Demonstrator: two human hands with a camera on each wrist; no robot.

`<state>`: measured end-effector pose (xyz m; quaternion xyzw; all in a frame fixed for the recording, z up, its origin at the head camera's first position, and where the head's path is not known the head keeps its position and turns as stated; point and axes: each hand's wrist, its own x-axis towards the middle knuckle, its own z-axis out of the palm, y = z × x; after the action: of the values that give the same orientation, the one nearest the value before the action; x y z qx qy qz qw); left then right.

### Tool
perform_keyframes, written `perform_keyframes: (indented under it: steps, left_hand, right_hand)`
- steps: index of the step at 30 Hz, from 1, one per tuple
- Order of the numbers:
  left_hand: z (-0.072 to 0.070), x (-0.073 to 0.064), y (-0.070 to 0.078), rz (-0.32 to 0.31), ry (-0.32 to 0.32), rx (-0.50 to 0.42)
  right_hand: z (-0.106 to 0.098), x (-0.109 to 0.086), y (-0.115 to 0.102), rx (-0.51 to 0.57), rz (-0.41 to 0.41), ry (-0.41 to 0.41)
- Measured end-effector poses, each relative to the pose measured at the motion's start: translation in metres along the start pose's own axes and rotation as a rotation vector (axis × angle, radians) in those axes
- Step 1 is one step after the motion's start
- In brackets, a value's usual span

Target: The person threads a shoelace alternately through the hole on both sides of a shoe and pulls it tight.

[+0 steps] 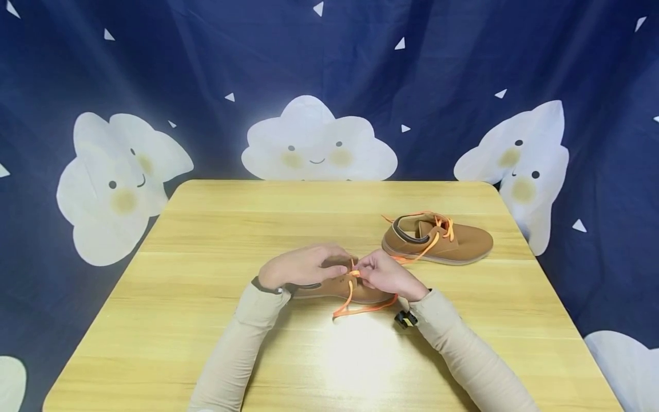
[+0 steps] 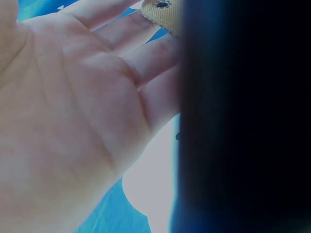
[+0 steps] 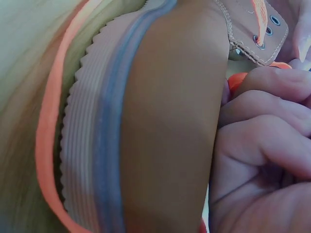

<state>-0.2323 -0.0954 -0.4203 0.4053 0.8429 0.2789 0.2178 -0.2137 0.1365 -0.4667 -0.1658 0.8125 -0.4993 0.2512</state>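
A brown lace-up shoe [image 1: 369,293] lies on the table under both hands, its toe to the right. My left hand [image 1: 304,266] reaches over its opening, thumb on the near side and fingers beyond, holding the shoe near the eyelets. In the left wrist view a corner of the eyelet flap [image 2: 167,14] shows by the fingers of the left hand [image 2: 82,92]. My right hand [image 1: 388,274] pinches the orange shoelace [image 1: 355,273] above the eyelets. In the right wrist view the curled right hand [image 3: 265,131] sits beside the shoe upper [image 3: 170,111]; its fingertips are partly hidden.
A second brown shoe [image 1: 463,243] with orange laces stands behind to the right, toe pointing right. One loose lace length [image 1: 360,311] lies along the near side of the first shoe. The wooden table [image 1: 154,332] ends at a dark blue cloud-printed curtain [image 1: 206,51].
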Motion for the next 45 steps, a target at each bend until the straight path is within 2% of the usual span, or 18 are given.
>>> perform_keyframes:
  steps: [8,14,17,20,23,27,32,35,39,43,45]
  left_hand:
    - [0.002,0.001,0.0,-0.031,-0.001,-0.01]
    - [0.009,0.009,-0.001,-0.109,0.027,-0.021]
    - [0.013,0.015,-0.004,-0.11,0.034,-0.034]
    - [0.015,0.019,-0.006,-0.106,0.041,-0.073]
    - [0.015,0.02,-0.005,-0.106,0.081,-0.145]
    - [0.012,0.019,-0.004,-0.107,0.166,-0.217]
    - [0.007,0.016,-0.003,-0.034,0.244,-0.241]
    - [0.006,0.016,-0.004,0.003,0.256,-0.234]
    - [0.006,0.015,-0.005,0.031,0.236,-0.212]
    - [0.003,0.01,-0.008,0.038,0.178,-0.081]
    - [0.002,0.005,-0.009,0.0,0.12,0.0]
  right_hand:
    - [0.001,0.0,0.006,-0.009,-0.03,0.076]
    - [0.009,0.001,0.006,-0.04,-0.05,0.184]
    - [0.012,0.002,0.006,-0.069,-0.037,0.222]
    - [0.013,0.001,0.005,-0.069,-0.04,0.219]
    - [0.01,-0.001,0.004,-0.049,-0.043,0.197]
    - [0.0,-0.004,0.0,-0.047,-0.038,0.197]
    - [-0.015,-0.002,-0.008,-0.114,-0.087,0.27]
    - [-0.019,0.004,-0.012,-0.157,-0.126,0.284]
    - [-0.02,0.01,-0.01,-0.198,-0.143,0.273]
    - [-0.019,0.014,-0.007,-0.212,-0.157,0.287]
    - [-0.018,0.016,-0.006,-0.212,-0.165,0.299]
